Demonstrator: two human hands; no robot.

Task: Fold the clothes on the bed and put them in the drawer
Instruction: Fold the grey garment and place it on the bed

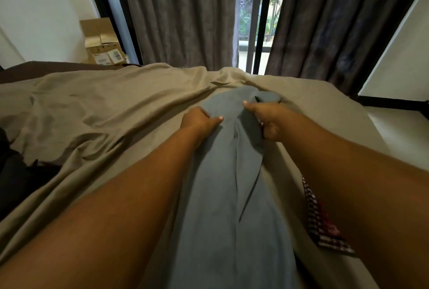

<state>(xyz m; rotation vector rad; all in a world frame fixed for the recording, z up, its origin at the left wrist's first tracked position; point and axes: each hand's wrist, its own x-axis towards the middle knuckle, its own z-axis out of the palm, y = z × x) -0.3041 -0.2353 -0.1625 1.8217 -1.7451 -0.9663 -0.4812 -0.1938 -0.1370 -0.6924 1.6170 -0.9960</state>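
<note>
A grey-blue garment (222,196) lies lengthwise on the tan bedsheet (97,103), running from near to far; the left hand (199,121) pinches its left edge with curled fingers; the right hand (267,119) grips its right edge; a checked cloth (322,223) lies near right, under the right forearm.

Bare forearms stretched forward, left grip (199,122) and right grip (265,120) side by side, both pinching grey cloth (222,219)

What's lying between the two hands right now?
Only the grey-blue garment: a raised fold of it runs between the left hand and right hand, which both grip it. Nothing else lies there in the head view.
</note>
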